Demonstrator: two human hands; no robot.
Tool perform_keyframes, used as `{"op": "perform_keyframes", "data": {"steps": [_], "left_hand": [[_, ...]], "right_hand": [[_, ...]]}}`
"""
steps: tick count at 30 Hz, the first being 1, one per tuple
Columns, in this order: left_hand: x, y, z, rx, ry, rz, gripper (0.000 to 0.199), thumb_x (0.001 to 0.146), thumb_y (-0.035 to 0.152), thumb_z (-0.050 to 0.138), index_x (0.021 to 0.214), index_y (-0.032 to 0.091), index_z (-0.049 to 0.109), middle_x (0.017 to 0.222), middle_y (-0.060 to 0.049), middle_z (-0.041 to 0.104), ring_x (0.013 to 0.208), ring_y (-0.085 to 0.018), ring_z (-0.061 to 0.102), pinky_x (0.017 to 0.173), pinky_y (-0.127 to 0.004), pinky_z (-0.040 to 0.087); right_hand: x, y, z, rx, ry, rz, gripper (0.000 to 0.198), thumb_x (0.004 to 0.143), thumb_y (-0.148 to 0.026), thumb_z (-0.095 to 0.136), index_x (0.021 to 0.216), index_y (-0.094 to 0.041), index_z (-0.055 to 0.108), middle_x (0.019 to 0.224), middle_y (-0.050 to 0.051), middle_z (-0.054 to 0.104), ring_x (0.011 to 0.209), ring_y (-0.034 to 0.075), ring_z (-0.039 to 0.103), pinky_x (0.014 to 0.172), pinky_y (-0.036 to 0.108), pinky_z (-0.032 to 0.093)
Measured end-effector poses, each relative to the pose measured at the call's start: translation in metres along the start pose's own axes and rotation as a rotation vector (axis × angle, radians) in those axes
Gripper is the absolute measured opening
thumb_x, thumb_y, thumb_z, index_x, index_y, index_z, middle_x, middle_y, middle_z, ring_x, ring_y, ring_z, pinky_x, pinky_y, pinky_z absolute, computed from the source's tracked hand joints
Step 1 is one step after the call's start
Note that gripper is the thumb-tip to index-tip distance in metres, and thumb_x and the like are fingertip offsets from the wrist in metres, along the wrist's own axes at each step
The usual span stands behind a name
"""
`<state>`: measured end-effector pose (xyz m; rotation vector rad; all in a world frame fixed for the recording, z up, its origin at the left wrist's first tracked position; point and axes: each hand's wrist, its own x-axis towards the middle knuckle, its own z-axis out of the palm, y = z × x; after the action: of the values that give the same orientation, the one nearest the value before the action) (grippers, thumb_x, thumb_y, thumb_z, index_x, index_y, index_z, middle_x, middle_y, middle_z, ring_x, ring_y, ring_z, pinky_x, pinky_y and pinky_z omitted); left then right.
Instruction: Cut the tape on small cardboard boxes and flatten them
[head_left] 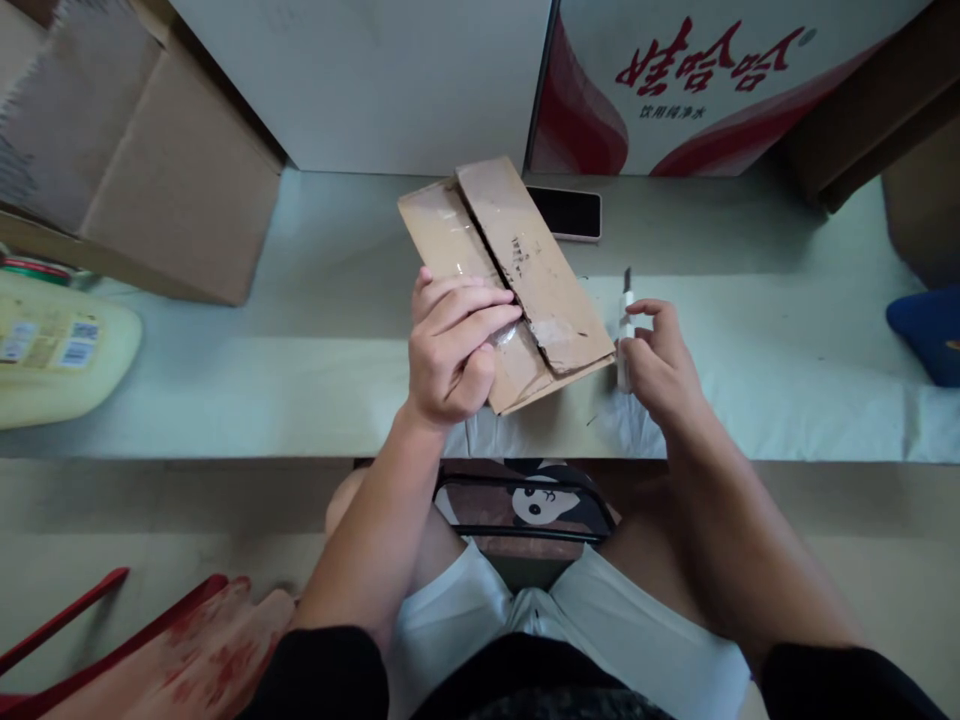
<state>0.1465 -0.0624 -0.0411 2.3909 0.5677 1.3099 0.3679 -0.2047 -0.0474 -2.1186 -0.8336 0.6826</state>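
Note:
My left hand [457, 350] grips a flattened brown cardboard box [551, 270] above the table's front edge. The fingers lie over its taped face, beside the long slit along a flap, with the thumb curled in below them. The box is tilted, its far corner pointing up and left. My right hand [660, 365] is closed around a white utility knife [624, 325], held upright just right of the box's near corner. A short dark length of blade shows at the knife's top. Behind the box lies a phone [574, 214] with a dark screen, partly covered by it.
A large cardboard carton [172, 190] and a pale yellow bottle [67, 345] stand at the left. White panels and a red-and-white box [697, 100] line the back. A blue object [930, 335] sits at the right edge. The table [315, 370] has a pale cover.

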Motion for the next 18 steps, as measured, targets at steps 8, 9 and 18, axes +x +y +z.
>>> {"op": "perform_keyframes", "data": {"steps": [8,9,18], "left_hand": [[-0.002,-0.001,0.003,-0.007,0.010,0.034,0.044,0.097,0.052,0.031,0.091,0.033,0.070,0.103,-0.004,0.074,0.115,-0.029,0.061,0.122,-0.060,0.033],[-0.002,0.000,0.003,-0.022,0.013,0.049,0.043,0.098,0.050,0.033,0.091,0.034,0.071,0.103,-0.004,0.073,0.115,-0.029,0.060,0.122,-0.061,0.031],[0.000,0.006,0.003,-0.053,0.037,0.035,0.034,0.095,0.040,0.041,0.089,0.033,0.074,0.097,-0.004,0.072,0.106,-0.028,0.060,0.121,-0.059,0.032]], "right_hand": [[-0.011,-0.003,0.005,0.542,0.021,-0.445,0.033,0.079,-0.038,0.042,0.108,-0.026,0.050,0.079,0.002,0.061,0.055,0.016,0.058,0.049,0.031,0.044],[-0.009,0.000,0.007,0.522,0.055,-0.450,0.031,0.081,-0.038,0.044,0.109,-0.026,0.050,0.079,0.002,0.061,0.055,0.015,0.059,0.049,0.031,0.043],[-0.024,-0.014,0.012,0.576,0.356,-0.538,0.018,0.093,-0.038,0.057,0.096,-0.027,0.043,0.060,-0.007,0.055,0.045,0.012,0.051,0.044,0.026,0.038]]}}
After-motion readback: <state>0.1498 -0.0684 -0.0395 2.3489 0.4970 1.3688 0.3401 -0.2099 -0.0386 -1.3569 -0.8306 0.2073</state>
